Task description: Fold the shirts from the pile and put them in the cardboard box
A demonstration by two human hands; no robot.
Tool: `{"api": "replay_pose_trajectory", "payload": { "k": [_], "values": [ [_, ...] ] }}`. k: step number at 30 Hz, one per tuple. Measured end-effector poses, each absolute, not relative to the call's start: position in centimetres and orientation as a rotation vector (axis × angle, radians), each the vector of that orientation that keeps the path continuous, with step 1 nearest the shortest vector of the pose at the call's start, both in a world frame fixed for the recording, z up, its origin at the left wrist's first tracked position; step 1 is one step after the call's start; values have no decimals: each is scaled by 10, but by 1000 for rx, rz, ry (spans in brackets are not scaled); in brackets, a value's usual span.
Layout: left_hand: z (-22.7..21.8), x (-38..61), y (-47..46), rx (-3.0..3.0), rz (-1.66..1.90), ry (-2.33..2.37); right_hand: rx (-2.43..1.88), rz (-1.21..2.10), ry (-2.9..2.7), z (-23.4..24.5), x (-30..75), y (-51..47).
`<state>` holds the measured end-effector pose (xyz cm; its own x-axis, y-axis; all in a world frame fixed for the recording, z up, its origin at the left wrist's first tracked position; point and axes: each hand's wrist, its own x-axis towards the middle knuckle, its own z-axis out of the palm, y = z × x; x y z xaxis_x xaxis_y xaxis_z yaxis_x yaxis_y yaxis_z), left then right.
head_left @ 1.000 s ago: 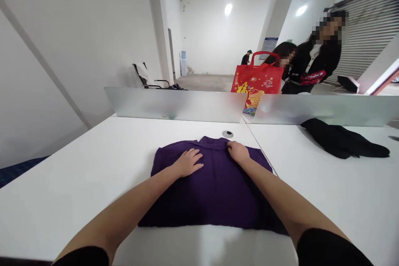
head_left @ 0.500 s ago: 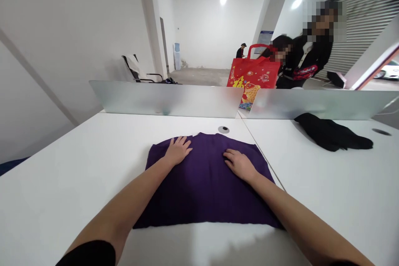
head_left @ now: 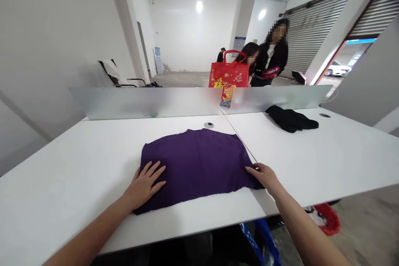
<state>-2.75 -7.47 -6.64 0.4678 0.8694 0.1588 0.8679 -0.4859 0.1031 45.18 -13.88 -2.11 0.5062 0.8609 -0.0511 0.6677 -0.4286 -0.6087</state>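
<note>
A purple garment (head_left: 199, 162) lies spread on the white table in front of me, its lower hem slanting up toward the right. My left hand (head_left: 145, 185) rests flat on its left side with the fingers apart. At the lower right edge of the cloth, my right hand (head_left: 263, 176) has thumb and fingers closed on the fabric near the corner. Part of that grip is hidden behind the hand itself. The cloth is slightly wrinkled near the right hand.
Frosted dividers (head_left: 149, 102) line the back of the white table (head_left: 56, 162). A black cloth (head_left: 291, 118) lies at the right. Behind stand a red bag (head_left: 229, 75) and people. Below the table edge are a blue bag (head_left: 266, 237) and a red basket (head_left: 332, 220).
Both hands have moved from the upper part of the garment down to its lower sides. The right hand has closed on the edge. The view has turned rightward, showing the table's front edge.
</note>
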Motion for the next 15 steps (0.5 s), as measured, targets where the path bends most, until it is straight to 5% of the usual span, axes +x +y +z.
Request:
{"api": "replay_pose_trajectory", "payload": {
  "k": [8,15],
  "values": [
    [-69,-25,-79,2733,269,1584,-1921,1130,-922,-12,449,-137],
    [-62,-25,-98,2782,204,1566,-1869,1261,-946,-4,464,-145]
  ]
}}
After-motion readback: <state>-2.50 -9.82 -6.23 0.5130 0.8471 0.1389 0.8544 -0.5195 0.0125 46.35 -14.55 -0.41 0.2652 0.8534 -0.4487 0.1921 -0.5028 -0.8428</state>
